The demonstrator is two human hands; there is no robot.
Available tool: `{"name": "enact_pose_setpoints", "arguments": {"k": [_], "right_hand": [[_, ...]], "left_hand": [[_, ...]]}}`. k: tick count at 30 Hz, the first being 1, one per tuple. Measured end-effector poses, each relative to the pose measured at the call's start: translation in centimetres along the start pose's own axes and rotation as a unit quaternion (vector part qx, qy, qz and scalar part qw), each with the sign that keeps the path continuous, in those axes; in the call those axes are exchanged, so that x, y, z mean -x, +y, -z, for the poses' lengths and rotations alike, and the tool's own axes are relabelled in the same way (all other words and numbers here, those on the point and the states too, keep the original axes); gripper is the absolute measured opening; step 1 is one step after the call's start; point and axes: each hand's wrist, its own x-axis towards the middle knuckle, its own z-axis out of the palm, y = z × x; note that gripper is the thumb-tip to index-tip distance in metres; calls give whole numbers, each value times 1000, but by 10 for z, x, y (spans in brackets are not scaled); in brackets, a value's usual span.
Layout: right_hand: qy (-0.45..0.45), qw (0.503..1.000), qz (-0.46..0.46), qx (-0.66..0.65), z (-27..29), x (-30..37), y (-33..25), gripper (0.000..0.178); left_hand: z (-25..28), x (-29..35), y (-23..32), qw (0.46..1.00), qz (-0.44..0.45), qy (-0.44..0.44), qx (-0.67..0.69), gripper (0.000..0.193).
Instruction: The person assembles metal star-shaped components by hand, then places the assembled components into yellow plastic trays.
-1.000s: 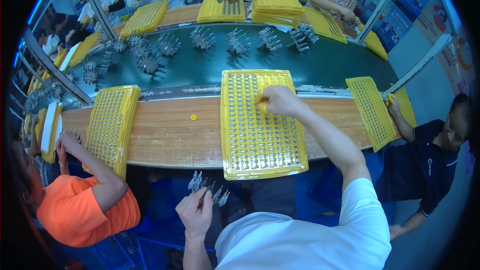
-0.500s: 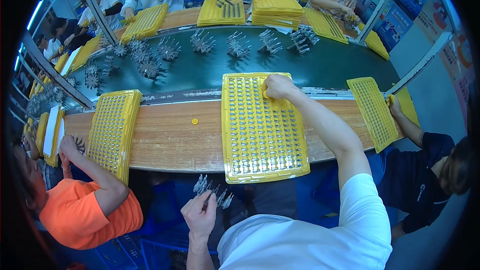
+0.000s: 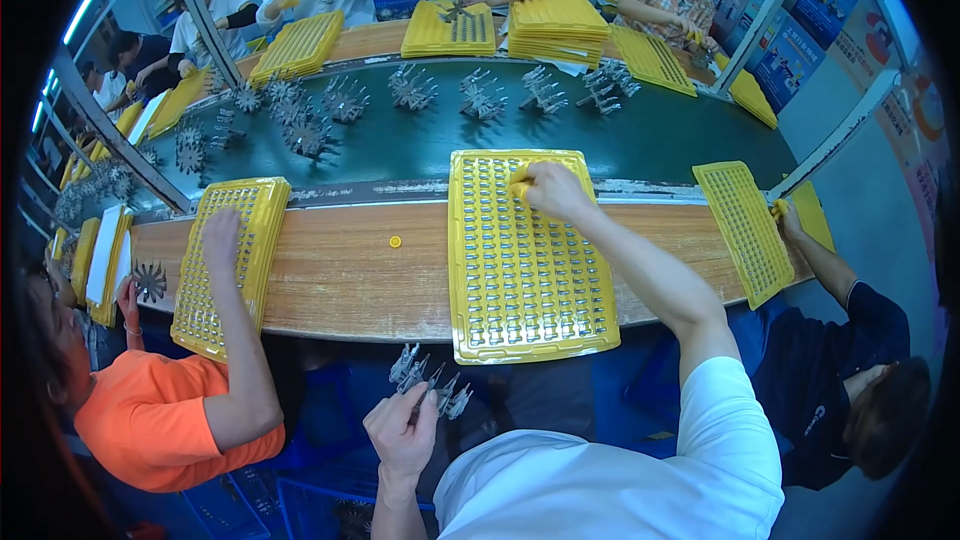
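My left hand (image 3: 403,430) is closed round the lower end of a branched grey metal cluster (image 3: 432,382), holding it just off the near table edge. Several prongs stick up past my fingers. A yellow tray (image 3: 530,340) lies in front of me, filled with rows of small silvery metal pieces. Over its far part, my right hand (image 3: 556,190) has its fingers pinched together, with yellow covers on the fingertips. What sits between those fingertips, if anything, is hidden.
Beyond the wooden table (image 3: 340,280) runs a green conveyor belt (image 3: 400,145) bearing several metal clusters (image 3: 482,95). A small yellow ring (image 3: 395,241) lies left of my tray. Co-workers sit on both sides with yellow trays (image 3: 745,230); a white metal post (image 3: 845,135) rises at right.
My right hand has shifted slightly left over the tray's far rows. My left hand keeps the cluster in nearly the same place. The orange-shirted co-worker's hand has moved over their tray.
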Motion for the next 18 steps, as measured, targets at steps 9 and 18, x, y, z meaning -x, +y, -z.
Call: {"name": "enact_pose_setpoints", "arguments": {"k": [9, 18], "right_hand": [[-263, 874, 266, -309, -48, 139, -147, 27], [-288, 852, 207, -386, -69, 154, -152, 20]], "left_hand": [[-2, -1, 4, 1000, -23, -4, -13, 17], [2, 25, -14, 987, 107, 38, 116, 39]]}}
